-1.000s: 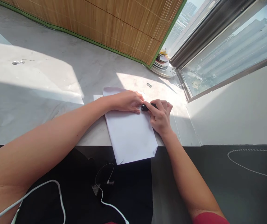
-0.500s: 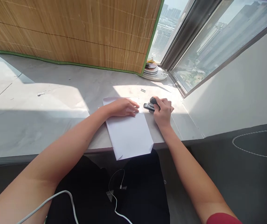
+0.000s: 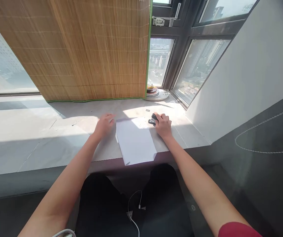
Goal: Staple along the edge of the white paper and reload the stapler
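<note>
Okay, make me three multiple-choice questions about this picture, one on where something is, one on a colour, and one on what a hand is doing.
1. Where does the stack of plates stand?
A. On the sill by the window corner
B. On the white paper
C. On the floor

2. What colour edges the bamboo blind?
A. Red
B. Green
C. Blue

3. What is the right hand doing?
A. Hanging free
B. Pressing the paper flat
C. Gripping the black stapler

Answers: 1 A, the plates sit at the blind's far right end; 2 B, a green strip runs along its rim; 3 C, the fingers close round the stapler beside the white paper, while the left hand is off it.
</note>
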A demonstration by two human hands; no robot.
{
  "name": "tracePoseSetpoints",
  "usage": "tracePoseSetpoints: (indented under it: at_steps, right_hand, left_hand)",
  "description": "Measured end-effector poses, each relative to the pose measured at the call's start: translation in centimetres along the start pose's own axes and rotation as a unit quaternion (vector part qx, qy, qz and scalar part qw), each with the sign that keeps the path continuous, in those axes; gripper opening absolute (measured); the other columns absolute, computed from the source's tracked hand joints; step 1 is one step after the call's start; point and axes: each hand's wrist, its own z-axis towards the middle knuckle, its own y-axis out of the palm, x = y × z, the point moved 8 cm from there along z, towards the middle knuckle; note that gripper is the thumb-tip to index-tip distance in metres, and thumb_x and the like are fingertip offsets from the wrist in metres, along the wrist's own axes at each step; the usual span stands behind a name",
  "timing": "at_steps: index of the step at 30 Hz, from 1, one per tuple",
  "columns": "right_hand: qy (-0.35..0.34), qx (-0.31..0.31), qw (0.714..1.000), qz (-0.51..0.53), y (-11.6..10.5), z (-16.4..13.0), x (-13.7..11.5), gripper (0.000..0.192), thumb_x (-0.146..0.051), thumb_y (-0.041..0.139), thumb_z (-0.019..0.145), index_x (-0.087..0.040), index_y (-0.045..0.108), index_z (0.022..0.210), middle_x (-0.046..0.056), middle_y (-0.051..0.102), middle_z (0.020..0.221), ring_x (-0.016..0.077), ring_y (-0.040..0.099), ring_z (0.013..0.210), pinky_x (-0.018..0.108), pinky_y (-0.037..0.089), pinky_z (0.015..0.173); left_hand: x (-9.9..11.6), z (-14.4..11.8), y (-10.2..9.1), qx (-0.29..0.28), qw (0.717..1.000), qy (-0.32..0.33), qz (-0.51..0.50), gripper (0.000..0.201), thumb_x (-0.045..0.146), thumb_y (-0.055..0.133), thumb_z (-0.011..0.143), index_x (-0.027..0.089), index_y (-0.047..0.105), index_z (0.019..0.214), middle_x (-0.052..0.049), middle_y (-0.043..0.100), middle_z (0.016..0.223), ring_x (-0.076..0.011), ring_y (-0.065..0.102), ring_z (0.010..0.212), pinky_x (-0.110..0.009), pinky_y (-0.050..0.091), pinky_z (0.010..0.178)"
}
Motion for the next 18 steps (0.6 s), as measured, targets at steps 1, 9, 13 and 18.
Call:
tracePoseSetpoints:
  at_steps: [1, 9, 13, 18]
  right_hand:
    - [-0.005, -0.006, 1.0, -0.011, 0.1, 0.0, -0.1, 0.058, -0.012, 0.052, 0.1, -0.027, 0.063, 0.155, 0.015, 0.065, 0.126, 0.0305, 0.052, 0.108, 0.042, 0.044, 0.087]
    - [-0.015, -0.011, 1.0, 0.003, -1.2, -1.1, -3.4, 0.076, -0.001, 0.053, 0.095, -0.031, 0.056, 0.164, 0.013, 0.063, 0.135, 0.0326, 0.056, 0.118, 0.048, 0.049, 0.1]
    - [-0.06, -0.08, 0.99, 0.102, -0.4, -3.3, -9.7, 0.068, -0.004, 0.052, 0.1, -0.031, 0.057, 0.162, 0.012, 0.066, 0.126, 0.0299, 0.06, 0.112, 0.041, 0.053, 0.093]
    - [-0.093, -0.145, 0.98, 0.097, 1.4, -4.9, -14.0, 0.064, -0.008, 0.056, 0.1, -0.031, 0.059, 0.159, 0.014, 0.068, 0.125, 0.0306, 0.059, 0.114, 0.039, 0.053, 0.089]
  left_hand:
    - [-2.5, -1.6, -0.9, -0.006, 0.997, -0.058, 0.05, 0.052, 0.044, 0.043, 0.111, 0.017, 0.064, 0.151, -0.022, 0.061, 0.157, -0.0418, 0.055, 0.145, -0.069, 0.04, 0.122]
    - [-10.5, -10.1, -1.8, -0.06, 0.938, -0.302, 0.162, 0.079, 0.062, 0.022, 0.109, 0.019, 0.037, 0.174, -0.023, 0.021, 0.184, -0.0559, 0.013, 0.168, -0.086, 0.015, 0.125]
    - [-10.2, -9.4, -1.6, -0.051, 0.938, -0.296, 0.172, 0.08, 0.063, 0.021, 0.109, 0.02, 0.039, 0.174, -0.023, 0.025, 0.182, -0.0554, 0.017, 0.167, -0.086, 0.016, 0.125]
    - [-10.4, -9.5, -1.9, -0.043, 0.939, -0.292, 0.175, 0.081, 0.065, 0.021, 0.108, 0.021, 0.041, 0.173, -0.023, 0.028, 0.181, -0.0545, 0.021, 0.166, -0.085, 0.019, 0.124]
